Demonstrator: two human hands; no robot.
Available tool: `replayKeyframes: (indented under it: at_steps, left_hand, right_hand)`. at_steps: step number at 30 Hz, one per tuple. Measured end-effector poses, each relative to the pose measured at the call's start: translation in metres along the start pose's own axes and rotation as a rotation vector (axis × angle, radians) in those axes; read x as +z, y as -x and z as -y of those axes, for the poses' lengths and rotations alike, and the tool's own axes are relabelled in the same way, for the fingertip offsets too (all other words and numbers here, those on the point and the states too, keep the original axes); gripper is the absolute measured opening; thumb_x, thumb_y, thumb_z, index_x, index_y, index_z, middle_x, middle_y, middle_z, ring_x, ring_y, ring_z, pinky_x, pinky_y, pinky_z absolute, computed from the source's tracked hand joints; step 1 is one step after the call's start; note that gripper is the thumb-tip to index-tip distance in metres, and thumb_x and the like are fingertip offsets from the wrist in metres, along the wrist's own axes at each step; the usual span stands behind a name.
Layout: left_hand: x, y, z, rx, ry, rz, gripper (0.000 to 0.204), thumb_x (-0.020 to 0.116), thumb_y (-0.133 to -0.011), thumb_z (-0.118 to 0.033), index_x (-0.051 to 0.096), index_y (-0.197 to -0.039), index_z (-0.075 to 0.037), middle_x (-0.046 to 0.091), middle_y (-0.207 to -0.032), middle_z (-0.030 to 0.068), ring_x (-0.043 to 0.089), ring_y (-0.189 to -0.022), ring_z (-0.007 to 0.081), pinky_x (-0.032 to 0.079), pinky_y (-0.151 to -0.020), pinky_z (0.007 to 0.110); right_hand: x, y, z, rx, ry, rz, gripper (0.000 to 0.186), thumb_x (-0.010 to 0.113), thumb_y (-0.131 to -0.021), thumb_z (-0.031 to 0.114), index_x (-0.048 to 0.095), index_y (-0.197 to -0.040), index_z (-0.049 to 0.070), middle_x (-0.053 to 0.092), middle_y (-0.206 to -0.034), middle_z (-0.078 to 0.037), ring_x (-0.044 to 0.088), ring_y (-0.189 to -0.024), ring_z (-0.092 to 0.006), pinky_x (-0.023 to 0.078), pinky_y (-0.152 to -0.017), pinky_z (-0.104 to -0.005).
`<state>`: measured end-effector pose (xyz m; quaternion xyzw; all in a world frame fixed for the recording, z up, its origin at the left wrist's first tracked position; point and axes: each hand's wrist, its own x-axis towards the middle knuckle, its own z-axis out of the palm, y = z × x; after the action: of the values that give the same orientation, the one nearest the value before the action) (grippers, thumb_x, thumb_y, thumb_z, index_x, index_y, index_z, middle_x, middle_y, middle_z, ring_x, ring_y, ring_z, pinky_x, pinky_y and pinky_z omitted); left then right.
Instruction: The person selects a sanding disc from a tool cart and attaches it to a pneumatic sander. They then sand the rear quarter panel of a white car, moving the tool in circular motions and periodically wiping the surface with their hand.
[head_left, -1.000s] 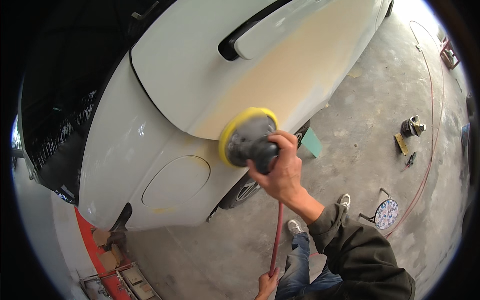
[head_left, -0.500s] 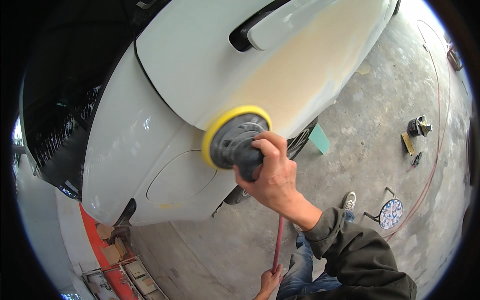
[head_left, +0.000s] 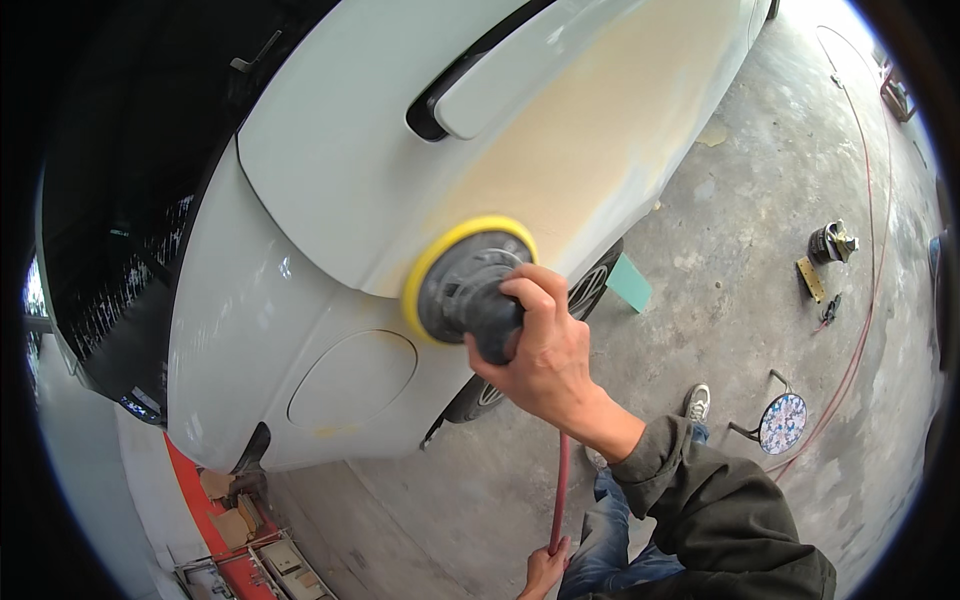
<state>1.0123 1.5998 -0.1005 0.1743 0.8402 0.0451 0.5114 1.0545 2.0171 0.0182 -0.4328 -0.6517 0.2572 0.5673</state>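
Observation:
My right hand [head_left: 540, 365] grips the black body of a round sander [head_left: 466, 285] with a yellow pad, which rests against the white car's side [head_left: 350, 150] at the lower end of a long beige sanded patch [head_left: 590, 120], just right of the fuel flap [head_left: 352, 378]. My left hand [head_left: 543, 567], low in the view, is closed around a red air hose [head_left: 559, 490] that runs up behind my right wrist. A door handle [head_left: 480, 80] is above the sander. A wheel [head_left: 590, 285] shows partly behind it.
Concrete floor [head_left: 720, 250] holds a green sheet [head_left: 626, 283], black can [head_left: 828, 243], yellow perforated block [head_left: 810, 279], small tool [head_left: 829, 311], stool with patterned seat [head_left: 782, 423] and looped hoses [head_left: 868, 310]. Cardboard and metal cases [head_left: 282, 566] lie lower left. My feet [head_left: 697, 402] stand beside the car.
Compared with a second ago, the sander and my right hand sit a little further left on the panel. My left hand still holds the hose. The view has shifted slightly.

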Motion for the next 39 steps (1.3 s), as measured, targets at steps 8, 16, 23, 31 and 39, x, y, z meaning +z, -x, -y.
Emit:
replayKeyframes:
  at_steps: [8, 16, 23, 31, 39]
  left_hand:
    - [0.004, -0.004, -0.020, -0.025, -0.022, 0.022, 0.064, 0.062, -0.092, -0.060, 0.069, -0.069, -0.002, 0.065, -0.059, 0.0078, 0.065, -0.060, 0.0193, 0.049, -0.062, 0.034]
    - [0.007, -0.012, -0.027, 0.047, -0.059, 0.027, 0.068, 0.058, -0.092, -0.065, 0.069, -0.067, -0.003, 0.064, -0.059, 0.0090, 0.066, -0.061, 0.0229, 0.050, -0.062, 0.036]
    - [0.010, -0.017, -0.037, 0.042, -0.024, 0.039, 0.066, 0.058, -0.093, -0.064, 0.069, -0.068, -0.004, 0.064, -0.058, 0.0081, 0.066, -0.060, 0.0220, 0.049, -0.062, 0.036]
    - [0.009, -0.012, -0.055, 0.099, -0.006, 0.060, 0.065, 0.057, -0.093, -0.063, 0.068, -0.069, -0.004, 0.064, -0.059, 0.0080, 0.066, -0.062, 0.0220, 0.049, -0.062, 0.036]
    - [0.010, -0.003, -0.029, 0.053, -0.082, 0.057, 0.062, 0.058, -0.094, -0.061, 0.067, -0.069, -0.005, 0.064, -0.061, 0.0090, 0.066, -0.063, 0.0233, 0.048, -0.064, 0.037]
  right_hand:
    - [-0.009, -0.009, -0.019, -0.003, 0.012, -0.031, 0.070, 0.087, -0.065, 0.014, 0.045, -0.121, 0.005, 0.053, -0.123, -0.012, 0.064, -0.068, -0.0226, 0.050, -0.050, -0.0315]
    - [-0.018, -0.023, -0.028, 0.070, -0.001, -0.022, 0.072, 0.087, -0.066, 0.013, 0.043, -0.122, 0.006, 0.052, -0.123, -0.015, 0.064, -0.077, -0.0276, 0.053, -0.057, -0.0348]
    - [-0.023, -0.046, -0.036, -0.031, -0.015, -0.122, 0.068, 0.086, -0.068, 0.015, 0.045, -0.121, 0.004, 0.051, -0.123, -0.014, 0.064, -0.068, -0.0241, 0.051, -0.052, -0.0348]
    - [-0.041, -0.068, -0.037, 0.087, -0.062, -0.115, 0.063, 0.084, -0.073, 0.016, 0.045, -0.121, 0.002, 0.051, -0.124, -0.015, 0.058, -0.053, -0.0233, 0.051, -0.053, -0.0360]
    - [-0.043, -0.026, -0.080, 0.247, 0.039, -0.104, 0.060, 0.083, -0.074, 0.015, 0.047, -0.121, 0.003, 0.051, -0.125, -0.014, 0.058, -0.057, -0.0180, 0.051, -0.055, -0.0341]
